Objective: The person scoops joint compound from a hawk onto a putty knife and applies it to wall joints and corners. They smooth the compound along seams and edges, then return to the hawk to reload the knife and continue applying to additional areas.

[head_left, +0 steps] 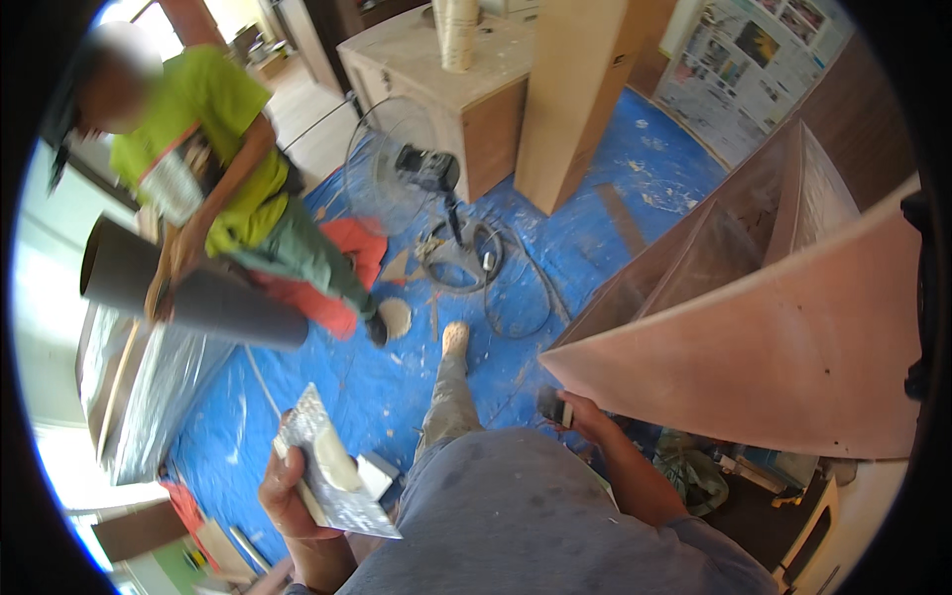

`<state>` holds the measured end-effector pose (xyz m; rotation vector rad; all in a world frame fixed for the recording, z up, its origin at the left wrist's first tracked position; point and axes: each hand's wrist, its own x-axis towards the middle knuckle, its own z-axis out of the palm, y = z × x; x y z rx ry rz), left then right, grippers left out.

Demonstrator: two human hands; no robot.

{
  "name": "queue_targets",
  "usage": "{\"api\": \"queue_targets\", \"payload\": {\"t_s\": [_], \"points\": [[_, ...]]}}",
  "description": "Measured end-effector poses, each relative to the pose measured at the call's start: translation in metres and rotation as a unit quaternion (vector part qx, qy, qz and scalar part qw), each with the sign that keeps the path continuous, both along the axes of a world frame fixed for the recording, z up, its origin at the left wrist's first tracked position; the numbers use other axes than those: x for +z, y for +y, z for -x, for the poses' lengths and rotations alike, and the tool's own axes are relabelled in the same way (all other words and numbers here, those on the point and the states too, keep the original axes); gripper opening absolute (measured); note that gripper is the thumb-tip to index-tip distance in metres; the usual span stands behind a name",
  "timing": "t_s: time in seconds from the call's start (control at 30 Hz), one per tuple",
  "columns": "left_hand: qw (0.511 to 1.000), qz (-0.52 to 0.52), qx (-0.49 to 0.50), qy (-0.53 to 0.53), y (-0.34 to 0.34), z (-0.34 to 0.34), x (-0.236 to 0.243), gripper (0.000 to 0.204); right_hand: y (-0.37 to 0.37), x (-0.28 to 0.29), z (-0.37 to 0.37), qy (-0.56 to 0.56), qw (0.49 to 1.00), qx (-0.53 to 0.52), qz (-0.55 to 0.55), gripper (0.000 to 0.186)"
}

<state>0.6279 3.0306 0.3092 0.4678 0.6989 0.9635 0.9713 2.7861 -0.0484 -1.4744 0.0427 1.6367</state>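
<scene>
My left hand [286,496] grips a thin metal plate [367,511], tilted, thumb over its near side. A pale smear of putty [337,464] lies on the plate. Down at my right side, my right hand [592,418] is closed on a small putty knife [553,406] with a dark, wide end; its exact shape is hard to make out. This tool is beside the lower left tip of a large curved wooden panel [754,347], which has a smooth reddish-brown face. Whether the tool touches the panel I cannot tell.
Blue sheeting [645,149] covers the floor. A fan [428,174] with a loose cable stands ahead, before a wooden cabinet [496,124] and a tall box [570,99]. At left, a person in a yellow-green shirt [213,109] stands by a large grey roll [228,297].
</scene>
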Motion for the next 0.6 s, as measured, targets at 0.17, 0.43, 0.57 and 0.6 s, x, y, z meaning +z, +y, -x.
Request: {"api": "queue_targets", "payload": {"t_s": [0.17, 0.43, 0.57, 0.6], "points": [[0.998, 0.057, -0.029, -0.011, 0.118, -0.098, -0.003, 0.051, 0.14, 0.005, -0.039, -0.133, 0.98, 0.138, 0.054, 0.067], [0.973, -0.011, -0.232, -0.017, 0.27, -0.208, 0.027, 0.043, 0.273, 0.032, -0.184, -0.363, 0.928, 0.09, -0.005, 0.092], [0.959, -0.007, -0.282, -0.038, 0.303, -0.276, 0.032, 0.043, 0.278, 0.049, -0.238, -0.372, 0.925, 0.065, 0.04, 0.101], [0.959, 0.005, -0.283, -0.035, 0.306, -0.293, 0.032, 0.044, 0.274, 0.049, -0.248, -0.354, 0.932, 0.034, 0.073, 0.102]]}}
